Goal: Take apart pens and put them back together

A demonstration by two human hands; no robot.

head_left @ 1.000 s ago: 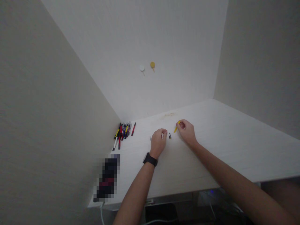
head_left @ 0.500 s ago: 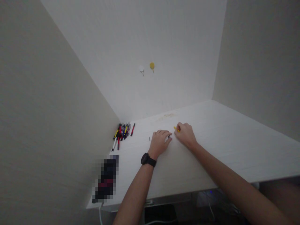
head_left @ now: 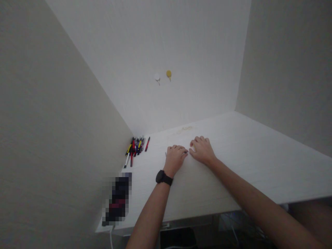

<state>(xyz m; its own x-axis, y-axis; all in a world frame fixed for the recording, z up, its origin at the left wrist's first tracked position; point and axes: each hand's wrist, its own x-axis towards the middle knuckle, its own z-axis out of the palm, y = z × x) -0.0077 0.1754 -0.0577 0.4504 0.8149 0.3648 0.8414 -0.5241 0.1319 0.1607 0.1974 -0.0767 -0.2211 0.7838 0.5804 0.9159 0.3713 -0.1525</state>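
Observation:
My left hand (head_left: 176, 158), with a black watch (head_left: 163, 177) on its wrist, is over the white desk. Its thumb and fingers pinch a small dark-ended piece (head_left: 185, 152), too small to name. Just to its right, my right hand (head_left: 203, 151) has its fingers curled, thumb toward the left hand. A yellowish bit (head_left: 193, 148) shows faintly inside its grip, mostly hidden by the fingers. The fingertips of the two hands are close, with a narrow gap between them. A thin grey piece (head_left: 166, 154) lies beside my left hand, partly covered.
Several pens (head_left: 135, 147) in red, yellow, black and white are heaped at the desk's left back corner; one red pen (head_left: 147, 144) lies apart. A blurred-out dark object (head_left: 118, 199) sits at the left edge. Two round hooks (head_left: 168, 73) are on the back wall.
My right hand has turned and its fingers now cover most of the yellow piece, which stuck out before. My left hand stays nearly in place, closing further over its small piece.

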